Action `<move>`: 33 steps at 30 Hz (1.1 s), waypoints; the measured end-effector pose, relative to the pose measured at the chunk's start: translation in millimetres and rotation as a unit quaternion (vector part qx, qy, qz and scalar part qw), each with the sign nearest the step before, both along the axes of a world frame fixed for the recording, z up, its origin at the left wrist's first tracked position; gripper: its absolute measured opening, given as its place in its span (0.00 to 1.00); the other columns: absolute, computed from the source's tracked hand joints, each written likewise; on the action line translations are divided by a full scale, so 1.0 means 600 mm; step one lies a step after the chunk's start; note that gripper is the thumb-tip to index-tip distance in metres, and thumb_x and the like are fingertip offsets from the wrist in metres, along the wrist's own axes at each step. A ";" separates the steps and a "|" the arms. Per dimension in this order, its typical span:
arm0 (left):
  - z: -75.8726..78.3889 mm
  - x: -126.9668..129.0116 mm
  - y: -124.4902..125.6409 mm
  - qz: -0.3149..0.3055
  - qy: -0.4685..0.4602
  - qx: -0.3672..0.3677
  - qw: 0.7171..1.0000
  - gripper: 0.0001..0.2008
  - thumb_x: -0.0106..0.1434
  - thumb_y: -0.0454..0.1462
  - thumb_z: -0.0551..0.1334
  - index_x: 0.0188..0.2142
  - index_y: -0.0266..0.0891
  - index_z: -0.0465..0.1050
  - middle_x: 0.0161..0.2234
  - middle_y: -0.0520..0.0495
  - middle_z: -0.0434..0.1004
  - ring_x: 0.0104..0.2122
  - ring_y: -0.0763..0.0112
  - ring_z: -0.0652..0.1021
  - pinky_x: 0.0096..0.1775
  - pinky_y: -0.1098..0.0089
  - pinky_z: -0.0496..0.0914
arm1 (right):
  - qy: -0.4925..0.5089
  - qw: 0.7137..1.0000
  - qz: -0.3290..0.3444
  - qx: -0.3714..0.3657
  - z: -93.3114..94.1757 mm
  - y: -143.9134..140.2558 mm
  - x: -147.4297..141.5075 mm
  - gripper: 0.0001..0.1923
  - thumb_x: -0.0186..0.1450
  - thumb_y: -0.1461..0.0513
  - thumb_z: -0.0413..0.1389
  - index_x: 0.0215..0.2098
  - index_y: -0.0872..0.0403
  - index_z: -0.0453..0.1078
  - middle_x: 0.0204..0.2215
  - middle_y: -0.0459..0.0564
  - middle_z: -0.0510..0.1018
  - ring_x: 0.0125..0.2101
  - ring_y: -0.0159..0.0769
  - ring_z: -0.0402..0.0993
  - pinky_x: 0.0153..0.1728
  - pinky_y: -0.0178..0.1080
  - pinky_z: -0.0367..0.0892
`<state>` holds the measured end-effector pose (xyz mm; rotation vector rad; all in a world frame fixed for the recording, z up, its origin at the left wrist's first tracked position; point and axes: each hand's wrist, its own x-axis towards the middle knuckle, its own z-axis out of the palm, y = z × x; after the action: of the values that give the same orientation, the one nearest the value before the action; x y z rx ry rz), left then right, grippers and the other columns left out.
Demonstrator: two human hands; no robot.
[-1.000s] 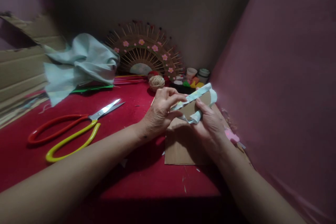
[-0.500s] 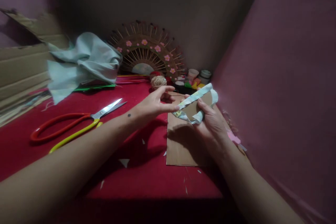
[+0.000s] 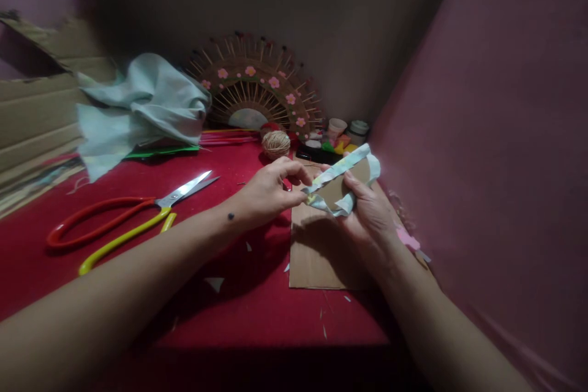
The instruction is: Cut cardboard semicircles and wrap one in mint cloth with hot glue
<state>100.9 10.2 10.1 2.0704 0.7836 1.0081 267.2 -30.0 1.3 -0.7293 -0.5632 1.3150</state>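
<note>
My right hand [image 3: 372, 214] holds a small brown cardboard piece wrapped along its edges in pale patterned fabric [image 3: 346, 179], a little above the red table. The thumb presses on the cardboard face. My left hand [image 3: 266, 193] pinches the fabric's left end between thumb and fingers. Beneath both hands a flat sheet of brown cardboard [image 3: 316, 257] lies on the table.
Scissors [image 3: 128, 220] with red and yellow handles lie to the left. A heap of pale green cloth [image 3: 142, 107] and stacked cardboard [image 3: 32, 116] sit at the back left. A stick fan with pink flowers [image 3: 252, 92], a twine ball [image 3: 275, 144] and small pots [image 3: 344, 131] stand at the back. A pink wall [image 3: 482, 135] rises on the right.
My left hand lifted off the wrapped piece with fingers spread, then came back and pinched the fabric's left end. My right hand kept its hold almost unmoved.
</note>
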 end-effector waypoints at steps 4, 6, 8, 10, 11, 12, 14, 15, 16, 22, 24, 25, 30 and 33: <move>-0.001 -0.003 0.001 0.003 0.045 0.080 0.996 0.03 0.56 0.32 0.63 0.29 0.39 0.75 0.34 0.49 0.67 0.34 0.70 0.71 0.37 0.67 0.67 | -0.012 1.000 0.022 -0.002 -0.001 -0.001 0.003 0.12 0.62 0.63 0.56 0.44 0.57 0.71 0.35 0.52 0.81 0.40 0.40 0.77 0.48 0.49 0.71; -0.004 -0.004 0.003 -0.007 0.045 0.108 0.993 0.04 0.57 0.30 0.62 0.28 0.39 0.74 0.35 0.49 0.67 0.35 0.70 0.71 0.39 0.66 0.68 | -0.013 1.000 0.025 -0.005 -0.001 -0.002 0.003 0.12 0.62 0.63 0.56 0.44 0.56 0.71 0.35 0.52 0.81 0.41 0.41 0.76 0.47 0.50 0.71; -0.007 -0.003 0.005 -0.017 0.041 0.138 0.989 0.05 0.57 0.28 0.61 0.28 0.38 0.73 0.36 0.48 0.66 0.37 0.70 0.71 0.41 0.65 0.68 | -0.016 1.000 0.023 0.000 -0.001 -0.002 0.001 0.12 0.62 0.63 0.56 0.44 0.55 0.71 0.36 0.51 0.81 0.41 0.41 0.76 0.47 0.50 0.72; -0.009 -0.002 0.005 -0.031 0.036 0.164 0.985 0.06 0.55 0.26 0.59 0.27 0.37 0.72 0.37 0.47 0.66 0.39 0.68 0.71 0.43 0.63 0.68 | -0.019 1.000 0.022 0.004 -0.001 -0.002 -0.001 0.12 0.61 0.64 0.56 0.44 0.54 0.71 0.36 0.51 0.81 0.41 0.41 0.77 0.47 0.50 0.72; -0.009 -0.001 0.004 -0.035 0.033 0.170 0.984 0.06 0.55 0.26 0.59 0.27 0.37 0.71 0.37 0.46 0.66 0.40 0.68 0.71 0.44 0.63 0.68 | -0.019 1.000 0.022 0.005 -0.001 -0.002 -0.002 0.11 0.61 0.64 0.56 0.44 0.54 0.71 0.35 0.51 0.81 0.41 0.41 0.77 0.47 0.50 0.72; -0.009 0.000 0.003 -0.036 0.030 0.168 0.985 0.06 0.54 0.26 0.59 0.27 0.37 0.71 0.38 0.46 0.67 0.41 0.67 0.71 0.44 0.63 0.68 | -0.018 1.000 0.023 0.003 -0.001 -0.002 -0.003 0.11 0.62 0.64 0.56 0.43 0.55 0.71 0.35 0.51 0.81 0.41 0.41 0.77 0.47 0.51 0.72; -0.008 0.001 -0.002 -0.026 0.026 0.129 0.991 0.06 0.53 0.27 0.59 0.26 0.37 0.70 0.40 0.46 0.67 0.42 0.67 0.71 0.46 0.62 0.69 | -0.016 1.000 0.025 0.001 -0.002 -0.002 -0.004 0.11 0.62 0.65 0.55 0.43 0.55 0.71 0.35 0.51 0.81 0.41 0.41 0.77 0.48 0.52 0.72; -0.007 0.002 -0.004 -0.019 0.021 0.092 0.995 0.05 0.53 0.28 0.59 0.25 0.37 0.69 0.41 0.46 0.67 0.43 0.66 0.71 0.45 0.62 0.70 | -0.018 1.000 0.024 0.002 -0.002 -0.002 -0.004 0.11 0.62 0.65 0.55 0.43 0.55 0.71 0.35 0.51 0.81 0.41 0.41 0.77 0.48 0.52 0.71; -0.006 0.003 -0.007 -0.013 0.012 0.046 0.999 0.04 0.53 0.29 0.60 0.25 0.37 0.69 0.42 0.46 0.66 0.43 0.65 0.71 0.43 0.63 0.71 | -0.022 0.999 0.023 0.005 -0.002 -0.002 -0.003 0.11 0.61 0.64 0.56 0.43 0.55 0.71 0.35 0.51 0.81 0.41 0.41 0.76 0.49 0.52 0.71; -0.012 0.012 -0.014 -0.001 -0.050 -0.084 0.995 0.02 0.54 0.35 0.61 0.27 0.38 0.70 0.46 0.44 0.66 0.44 0.62 0.72 0.42 0.62 0.72 | -0.024 0.999 0.034 -0.011 -0.002 -0.001 0.004 0.09 0.61 0.62 0.56 0.39 0.55 0.73 0.36 0.53 0.80 0.44 0.44 0.76 0.49 0.51 0.71; -0.016 0.015 -0.014 0.014 -0.049 -0.030 0.998 0.01 0.54 0.33 0.60 0.27 0.38 0.70 0.45 0.44 0.66 0.47 0.62 0.71 0.48 0.59 0.69 | -0.025 0.999 0.029 -0.012 -0.001 0.000 0.006 0.08 0.62 0.63 0.54 0.39 0.56 0.73 0.36 0.54 0.80 0.43 0.43 0.76 0.49 0.52 0.71; -0.018 0.017 -0.013 0.021 -0.047 -0.009 0.999 0.01 0.54 0.33 0.60 0.27 0.38 0.70 0.44 0.45 0.67 0.48 0.62 0.70 0.50 0.57 0.67 | -0.028 0.999 0.029 -0.011 -0.001 0.000 0.007 0.09 0.62 0.63 0.54 0.39 0.57 0.73 0.36 0.54 0.80 0.42 0.43 0.76 0.49 0.52 0.71; -0.019 0.023 -0.015 0.014 -0.082 -0.052 0.995 0.05 0.56 0.33 0.60 0.34 0.40 0.69 0.38 0.49 0.71 0.39 0.66 0.73 0.42 0.61 0.70 | -0.036 0.999 0.029 -0.009 -0.007 0.003 0.007 0.08 0.61 0.63 0.57 0.38 0.56 0.73 0.36 0.53 0.80 0.41 0.43 0.76 0.48 0.53 0.71; -0.016 0.018 -0.011 -0.014 -0.099 -0.113 0.989 0.08 0.56 0.36 0.63 0.37 0.41 0.68 0.36 0.50 0.72 0.34 0.69 0.74 0.33 0.68 0.71 | -0.025 0.999 0.027 -0.014 -0.006 0.002 0.007 0.08 0.61 0.63 0.57 0.39 0.56 0.72 0.36 0.53 0.80 0.39 0.42 0.77 0.48 0.51 0.72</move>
<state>111.7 3.5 0.5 1.7541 0.7273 1.0400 271.7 -29.0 -2.2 -0.7769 -0.6090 1.3611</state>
